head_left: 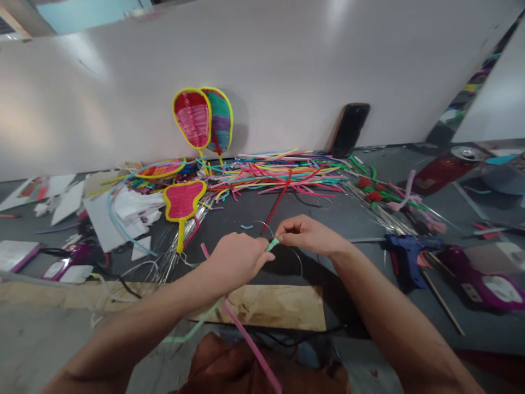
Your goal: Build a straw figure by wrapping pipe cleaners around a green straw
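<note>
My left hand [238,256] is closed, with thumb and fingers pinching a light green pipe cleaner [273,244] that is bunched into a short thick piece. My right hand [305,234] pinches at the upper end of that same piece, its fingertips almost meeting my left thumb. Thin wire [301,262] curves out on both sides of the fingertips. A long pink pipe cleaner [251,346] runs from under my left hand down toward my lap. Beside it trails a light green strand [194,328]. How the strands join inside my left hand is hidden.
Colourful pipe cleaners [279,175] lie heaped behind my hands. Small fans [192,117] lean on the white wall, and a pink-yellow shape [184,200] lies left. A phone [350,130] stands upright. Rightward are a blue glue gun [406,260] and a red can [447,169].
</note>
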### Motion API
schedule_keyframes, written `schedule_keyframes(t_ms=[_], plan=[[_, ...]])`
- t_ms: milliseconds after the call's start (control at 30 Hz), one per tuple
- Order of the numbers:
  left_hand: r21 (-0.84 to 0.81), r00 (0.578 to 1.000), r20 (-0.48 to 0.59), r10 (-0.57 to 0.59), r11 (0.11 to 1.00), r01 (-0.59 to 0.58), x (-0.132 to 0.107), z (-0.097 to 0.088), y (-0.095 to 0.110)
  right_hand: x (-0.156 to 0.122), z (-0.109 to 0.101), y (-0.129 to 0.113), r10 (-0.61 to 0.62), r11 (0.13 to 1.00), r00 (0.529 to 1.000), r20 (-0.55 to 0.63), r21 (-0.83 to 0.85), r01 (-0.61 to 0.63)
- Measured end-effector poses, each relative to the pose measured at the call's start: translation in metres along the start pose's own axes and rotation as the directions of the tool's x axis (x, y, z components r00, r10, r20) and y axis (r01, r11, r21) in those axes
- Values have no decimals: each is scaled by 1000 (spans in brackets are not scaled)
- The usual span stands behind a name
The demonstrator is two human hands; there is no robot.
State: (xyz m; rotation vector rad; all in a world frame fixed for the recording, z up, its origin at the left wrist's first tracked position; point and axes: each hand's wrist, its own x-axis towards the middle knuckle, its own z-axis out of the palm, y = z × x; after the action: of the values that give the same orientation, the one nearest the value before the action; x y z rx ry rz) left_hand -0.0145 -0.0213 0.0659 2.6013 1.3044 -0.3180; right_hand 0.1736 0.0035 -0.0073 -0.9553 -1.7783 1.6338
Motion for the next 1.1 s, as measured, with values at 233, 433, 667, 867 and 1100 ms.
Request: schedule_keyframes(t_ms=[233,433,667,867,1100], plan=[[-822,898,-296,-326,566,-66,-7,-13,-69,-3,-13,3,-82,993,997,8,86,81],[-971,977,183,-111,-174,162,23,54,-109,-2,-25,11,-172,977,985,32,129,167],[-909,901,285,328,-205,363,47,83,-70,2,-21,17,-182,977,974,133,133,164],[-911,924,255,285,-248,328,54,82,-39,10,-12,24,-117,992,973,201,62,106],[-951,970,204,130,-209,227,49,86,-34,6,-9,17,-98,967,991,96,-227,117]])
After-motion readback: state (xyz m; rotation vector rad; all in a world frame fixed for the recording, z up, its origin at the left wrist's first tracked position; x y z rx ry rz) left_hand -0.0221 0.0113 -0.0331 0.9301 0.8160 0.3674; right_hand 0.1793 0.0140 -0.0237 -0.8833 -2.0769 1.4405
